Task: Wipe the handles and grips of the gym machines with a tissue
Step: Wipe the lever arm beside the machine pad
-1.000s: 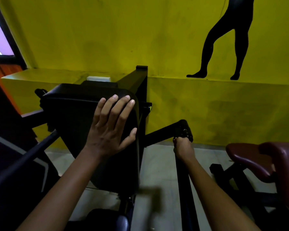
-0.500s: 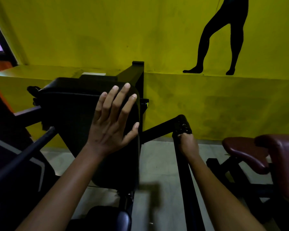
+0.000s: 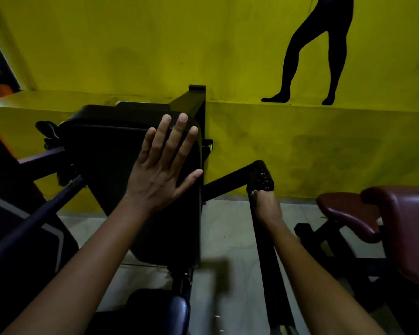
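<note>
A black padded backrest (image 3: 107, 165) of a gym machine fills the middle left. My left hand (image 3: 162, 163) lies flat on its right side, fingers straight and spread. To the right, a black machine arm ends in a knurled black handle grip (image 3: 260, 175). My right hand (image 3: 266, 207) is curled round the bar just below that grip. A sliver of white shows at its fingertips; whether that is the tissue cannot be told.
A yellow wall (image 3: 155, 44) with a ledge stands close behind the machine, bearing a black leg silhouette (image 3: 310, 56). A maroon padded seat (image 3: 382, 213) of another machine is at the right. Black frame bars (image 3: 34, 213) cross the left. Pale floor (image 3: 228, 226) lies below.
My left hand has slid slightly up the backrest with fingers straighter. My right hand stays below the grip. The view has shifted a little to the right.
</note>
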`<act>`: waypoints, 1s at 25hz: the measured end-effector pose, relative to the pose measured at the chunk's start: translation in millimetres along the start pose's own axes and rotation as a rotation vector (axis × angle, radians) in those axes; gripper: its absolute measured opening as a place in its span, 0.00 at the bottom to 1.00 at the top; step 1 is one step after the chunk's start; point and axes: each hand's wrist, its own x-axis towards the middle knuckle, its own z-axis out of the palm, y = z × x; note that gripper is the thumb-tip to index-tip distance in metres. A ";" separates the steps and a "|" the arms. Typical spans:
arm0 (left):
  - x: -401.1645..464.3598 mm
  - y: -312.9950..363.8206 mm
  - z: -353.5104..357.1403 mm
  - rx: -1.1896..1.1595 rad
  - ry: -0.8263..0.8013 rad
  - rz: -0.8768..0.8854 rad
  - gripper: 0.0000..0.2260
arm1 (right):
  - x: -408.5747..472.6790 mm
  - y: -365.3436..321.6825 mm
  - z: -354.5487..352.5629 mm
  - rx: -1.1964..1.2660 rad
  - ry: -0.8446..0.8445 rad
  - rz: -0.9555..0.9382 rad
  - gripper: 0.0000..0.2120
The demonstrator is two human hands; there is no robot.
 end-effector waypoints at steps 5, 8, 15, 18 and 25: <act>-0.4 3.6 -1.5 -0.015 -0.007 -0.024 0.36 | -10.9 7.0 -6.5 -0.008 -0.011 -0.054 0.08; 0.5 1.6 -5.1 -0.005 -0.021 0.003 0.35 | -10.6 -3.6 -6.6 0.031 -0.006 -0.020 0.06; -0.1 2.5 -8.3 -0.031 -0.046 -0.017 0.34 | -29.0 2.7 -11.8 0.009 -0.018 -0.029 0.12; 0.9 1.0 -12.4 -0.032 -0.078 0.012 0.34 | -36.8 -0.8 -14.1 -0.042 -0.038 -0.059 0.09; 1.8 1.9 -20.9 -0.066 -0.113 0.000 0.34 | -54.7 -4.8 -17.5 -0.025 -0.006 -0.026 0.10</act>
